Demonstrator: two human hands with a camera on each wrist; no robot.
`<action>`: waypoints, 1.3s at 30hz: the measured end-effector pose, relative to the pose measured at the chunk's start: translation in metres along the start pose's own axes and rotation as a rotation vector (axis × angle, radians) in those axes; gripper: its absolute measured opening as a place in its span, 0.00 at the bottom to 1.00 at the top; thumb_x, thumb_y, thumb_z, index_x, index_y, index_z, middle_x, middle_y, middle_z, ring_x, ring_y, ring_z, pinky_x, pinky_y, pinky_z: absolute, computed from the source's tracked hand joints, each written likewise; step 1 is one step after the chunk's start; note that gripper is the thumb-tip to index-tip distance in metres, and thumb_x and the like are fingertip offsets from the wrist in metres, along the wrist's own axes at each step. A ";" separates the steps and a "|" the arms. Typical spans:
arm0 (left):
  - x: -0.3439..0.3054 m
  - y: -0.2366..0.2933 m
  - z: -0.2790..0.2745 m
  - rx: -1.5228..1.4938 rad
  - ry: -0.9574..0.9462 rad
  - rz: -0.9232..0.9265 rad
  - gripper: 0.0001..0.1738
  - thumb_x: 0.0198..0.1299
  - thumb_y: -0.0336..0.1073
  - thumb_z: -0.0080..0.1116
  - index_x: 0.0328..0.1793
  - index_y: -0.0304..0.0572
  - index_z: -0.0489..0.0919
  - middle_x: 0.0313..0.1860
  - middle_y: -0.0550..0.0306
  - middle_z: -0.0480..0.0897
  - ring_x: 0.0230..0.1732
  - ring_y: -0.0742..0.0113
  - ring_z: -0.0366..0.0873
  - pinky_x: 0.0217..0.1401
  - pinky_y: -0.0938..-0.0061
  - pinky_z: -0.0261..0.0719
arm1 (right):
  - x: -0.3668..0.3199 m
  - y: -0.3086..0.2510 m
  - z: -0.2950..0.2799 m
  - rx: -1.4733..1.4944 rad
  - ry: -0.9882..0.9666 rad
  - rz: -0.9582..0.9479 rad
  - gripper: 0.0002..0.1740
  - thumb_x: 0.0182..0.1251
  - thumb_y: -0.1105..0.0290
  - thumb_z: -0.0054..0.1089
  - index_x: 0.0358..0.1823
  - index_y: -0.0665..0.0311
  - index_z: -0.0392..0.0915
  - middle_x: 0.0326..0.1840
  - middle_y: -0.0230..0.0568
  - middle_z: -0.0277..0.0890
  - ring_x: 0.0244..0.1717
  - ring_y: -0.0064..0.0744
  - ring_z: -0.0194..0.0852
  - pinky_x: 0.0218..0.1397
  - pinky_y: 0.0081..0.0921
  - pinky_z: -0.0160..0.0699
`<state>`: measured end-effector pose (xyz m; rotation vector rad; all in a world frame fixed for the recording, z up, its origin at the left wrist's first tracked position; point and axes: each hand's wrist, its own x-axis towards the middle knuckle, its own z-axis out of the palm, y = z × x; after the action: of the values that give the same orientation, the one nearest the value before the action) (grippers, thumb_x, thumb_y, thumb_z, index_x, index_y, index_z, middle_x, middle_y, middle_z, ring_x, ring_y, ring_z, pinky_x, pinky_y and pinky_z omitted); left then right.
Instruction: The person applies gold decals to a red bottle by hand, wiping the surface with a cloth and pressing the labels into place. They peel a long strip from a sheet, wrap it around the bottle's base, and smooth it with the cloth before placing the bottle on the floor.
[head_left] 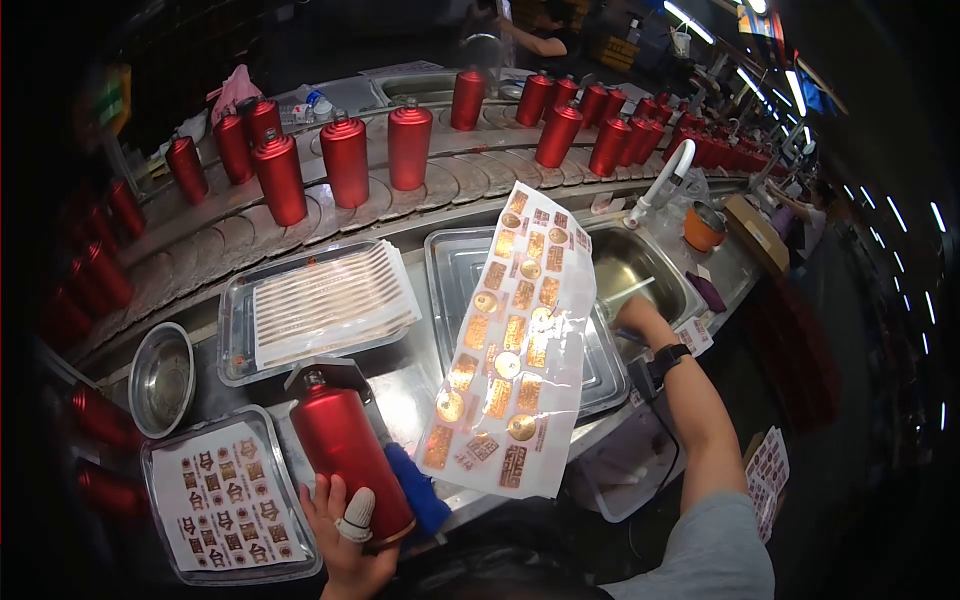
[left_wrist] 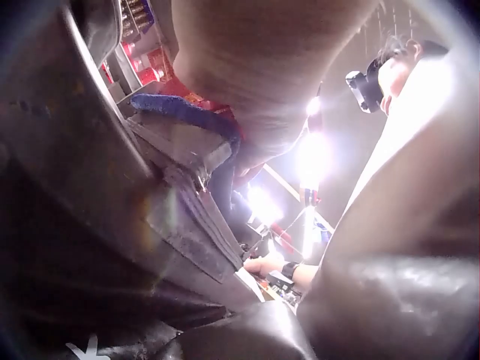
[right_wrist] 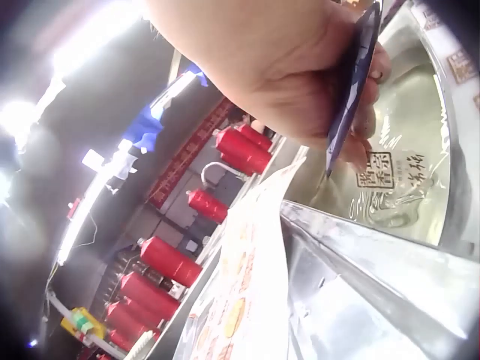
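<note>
My left hand (head_left: 352,535) grips the lower end of a matte red bottle (head_left: 345,450), one finger wrapped in white tape. The bottle leans with its neck against a metal bracket (head_left: 325,372), and a blue cloth (head_left: 418,495) lies beside it. Down in the water of the steel sink (head_left: 675,270) is my right hand (head_left: 640,318). In the right wrist view its curled fingers hold a thin dark blue flat scraper (right_wrist: 351,97). A brown-printed transfer decal (right_wrist: 376,174) lies in the water right at those fingertips. The left wrist view hides most of the bottle.
A large sheet of gold decals (head_left: 510,350) lies over a steel tray (head_left: 455,260) between the hands. Further left are two more trays (head_left: 232,325) with printed sheets and a metal bowl (head_left: 163,380). Red bottles (head_left: 410,148) line the conveyor behind; a white faucet (head_left: 665,180) overhangs the sink.
</note>
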<state>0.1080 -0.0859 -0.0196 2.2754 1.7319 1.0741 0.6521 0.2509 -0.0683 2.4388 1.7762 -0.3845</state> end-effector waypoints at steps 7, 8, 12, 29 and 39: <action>0.003 -0.001 -0.005 -0.028 -0.046 -0.006 0.47 0.46 0.39 0.78 0.74 0.48 0.67 0.77 0.35 0.61 0.79 0.33 0.54 0.79 0.36 0.46 | -0.079 -0.014 -0.046 0.331 0.284 -0.090 0.17 0.48 0.60 0.76 0.31 0.67 0.86 0.26 0.43 0.83 0.29 0.35 0.82 0.38 0.31 0.79; 0.003 -0.001 -0.007 -0.027 -0.057 -0.003 0.47 0.46 0.39 0.77 0.74 0.48 0.67 0.77 0.34 0.61 0.79 0.33 0.54 0.79 0.36 0.45 | -0.091 -0.015 -0.051 0.409 0.293 -0.141 0.17 0.49 0.61 0.76 0.31 0.68 0.86 0.25 0.42 0.83 0.28 0.32 0.81 0.37 0.30 0.78; 0.007 -0.003 -0.006 -0.076 0.016 -0.036 0.52 0.45 0.41 0.78 0.78 0.45 0.64 0.77 0.28 0.58 0.80 0.32 0.51 0.77 0.32 0.42 | -0.170 -0.067 -0.075 0.676 0.252 -0.306 0.12 0.53 0.68 0.72 0.30 0.71 0.84 0.22 0.34 0.80 0.25 0.17 0.72 0.30 0.22 0.70; 0.024 -0.013 -0.015 -0.465 -0.057 -0.193 0.62 0.46 0.40 0.82 0.78 0.30 0.49 0.64 0.41 0.74 0.62 0.52 0.78 0.67 0.63 0.75 | -0.365 -0.271 -0.068 0.776 -0.444 -0.906 0.06 0.61 0.74 0.72 0.32 0.69 0.84 0.27 0.29 0.78 0.27 0.12 0.70 0.28 0.13 0.64; 0.008 -0.023 -0.003 -0.551 0.022 -0.237 0.73 0.37 0.50 0.84 0.80 0.26 0.45 0.69 0.32 0.66 0.70 0.33 0.65 0.72 0.51 0.65 | -0.336 -0.331 -0.036 0.813 -0.442 -0.934 0.10 0.60 0.67 0.71 0.34 0.67 0.83 0.28 0.37 0.79 0.28 0.22 0.72 0.31 0.24 0.71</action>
<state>0.0879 -0.0721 -0.0242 1.6879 1.4306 1.3216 0.2473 0.0536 0.0757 1.3498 2.7135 -1.8294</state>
